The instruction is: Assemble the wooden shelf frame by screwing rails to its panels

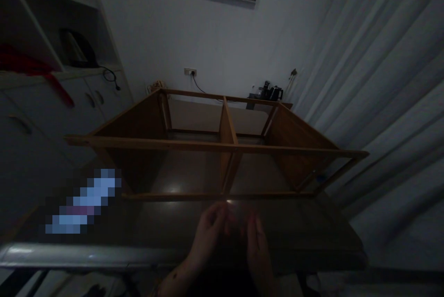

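Observation:
My left hand (211, 224) is over the dark tabletop, close to the near lower rail of a wooden frame (166, 143). Its fingers are curled toward the thumb; anything between them is too dark and small to make out. A short gap to the right is my right hand (255, 234), its fingers turned inward toward the left one and smeared by motion. The frame lies on the table, with solid side panels, a middle divider (228, 123) and open spaces between the rails. Neither hand visibly grips it.
The table (305, 223) has a shiny metal front edge. At its left lies a pixelated bright blue device (92, 200). White cabinets with a kettle (78, 49) stand left, a curtain (391, 79) hangs right, and dark appliances (270, 91) sit behind the frame.

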### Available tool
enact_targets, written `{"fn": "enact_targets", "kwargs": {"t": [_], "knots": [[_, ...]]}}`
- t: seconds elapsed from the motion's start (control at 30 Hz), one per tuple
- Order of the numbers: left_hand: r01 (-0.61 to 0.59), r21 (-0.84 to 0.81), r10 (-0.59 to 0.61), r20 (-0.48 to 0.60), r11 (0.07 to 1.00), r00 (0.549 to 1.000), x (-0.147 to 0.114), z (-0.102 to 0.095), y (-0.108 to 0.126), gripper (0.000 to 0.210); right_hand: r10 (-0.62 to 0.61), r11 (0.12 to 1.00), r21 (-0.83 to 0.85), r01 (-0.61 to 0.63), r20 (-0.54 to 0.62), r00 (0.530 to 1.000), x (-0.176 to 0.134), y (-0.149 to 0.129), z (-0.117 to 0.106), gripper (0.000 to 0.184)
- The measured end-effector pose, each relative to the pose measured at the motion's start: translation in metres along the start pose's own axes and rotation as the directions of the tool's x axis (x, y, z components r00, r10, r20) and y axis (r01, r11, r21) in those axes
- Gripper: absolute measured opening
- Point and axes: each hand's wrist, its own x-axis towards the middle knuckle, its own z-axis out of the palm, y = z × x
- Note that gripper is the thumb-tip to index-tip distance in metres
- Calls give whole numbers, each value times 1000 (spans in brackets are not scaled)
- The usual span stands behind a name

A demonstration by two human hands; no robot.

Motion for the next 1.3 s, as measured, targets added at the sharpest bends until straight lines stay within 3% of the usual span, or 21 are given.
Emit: {"fn": "enact_targets", "kwargs": {"t": [0.1, 0.17, 0.3, 0.63, 0.73, 0.97, 1.07, 1.17, 1.23, 1.3], "knots": [[9, -37, -10, -31, 999, 999, 6, 1, 2, 48, -82, 995, -49, 83, 32, 996, 8, 2, 2, 46], [-62, -27, 62, -29, 998, 998, 11, 1, 3, 43, -104, 992, -72, 108, 53, 993, 12, 2, 3, 47], [-190, 46, 191, -32, 981, 981, 21, -2, 6, 39, -46, 998, -42, 49, 70, 996, 13, -3, 9, 50], [-130, -17, 131, 91, 991, 987, 23, 9, 9, 33, 121, 991, 72, -116, -72, 990, 6, -17, 19, 61], [-117, -6, 117, 122, 993, 986, 21, 12, 11, 29, 167, 984, 78, -162, -69, 984, 6, -14, 17, 61], [-193, 88, 178, 160, 977, 971, 19, 11, 11, 22, 45, 999, -5, -45, -58, 997, 9, -14, 13, 54], [-329, 176, 299, 179, 928, 937, 20, 3, 11, 20, -37, 997, -68, 35, -35, 999, 15, -16, 11, 52], [-471, 320, 465, 101, 822, 880, 28, -11, 16, 22, -77, 985, -161, 63, -82, 994, 27, -14, 10, 56], [-476, 455, 513, 49, 752, 857, 36, -22, 21, 17, -99, 973, -220, 73, -112, 989, 39, -10, 11, 59], [-424, 596, 486, 65, 681, 872, 45, -31, 25, 20, -127, 956, -277, 97, -94, 987, 52, -5, 13, 58]]}}
